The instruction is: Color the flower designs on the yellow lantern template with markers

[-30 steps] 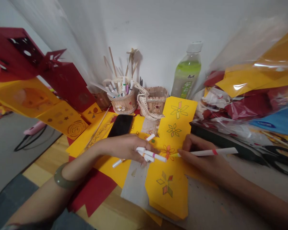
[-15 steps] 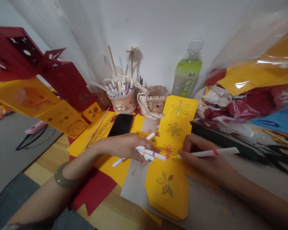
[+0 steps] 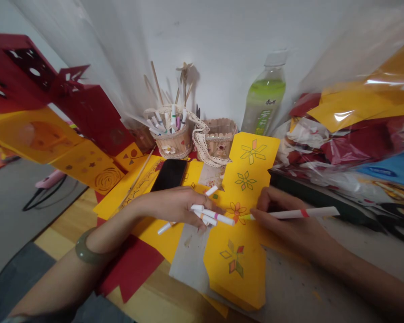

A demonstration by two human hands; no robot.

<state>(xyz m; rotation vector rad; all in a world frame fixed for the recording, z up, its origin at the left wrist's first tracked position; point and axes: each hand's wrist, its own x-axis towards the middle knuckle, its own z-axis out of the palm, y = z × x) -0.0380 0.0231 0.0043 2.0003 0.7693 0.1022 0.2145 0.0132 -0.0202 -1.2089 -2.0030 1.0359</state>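
Note:
A long yellow paper piece point(image 3: 251, 179) lies with outlined flowers, some petals coloured in, running down it. My right hand point(image 3: 281, 224) grips a white felt-tip marker point(image 3: 319, 212) with a red band, its yellow tip at a petal of the orange flower point(image 3: 236, 210). Several white markers point(image 3: 224, 218) are held in my left hand point(image 3: 178, 205), fingers curled round them, beside that flower. A black phone point(image 3: 169, 175) rests just behind my left wrist. Another white marker point(image 3: 164, 228) sticks out under my left hand.
Behind stand a wooden basket of markers point(image 3: 174, 143), a second basket point(image 3: 222, 142) with lace, and a green-labelled bottle point(image 3: 264, 98). Red and yellow paper boxes point(image 3: 90, 112) rise at left. At right are scissors point(image 3: 395, 220) and a plastic bag of paper scraps point(image 3: 350, 130).
The view has shifted slightly. My right hand stays at the orange flower with the marker tip nearly in the same spot. My left hand keeps its hold on the markers.

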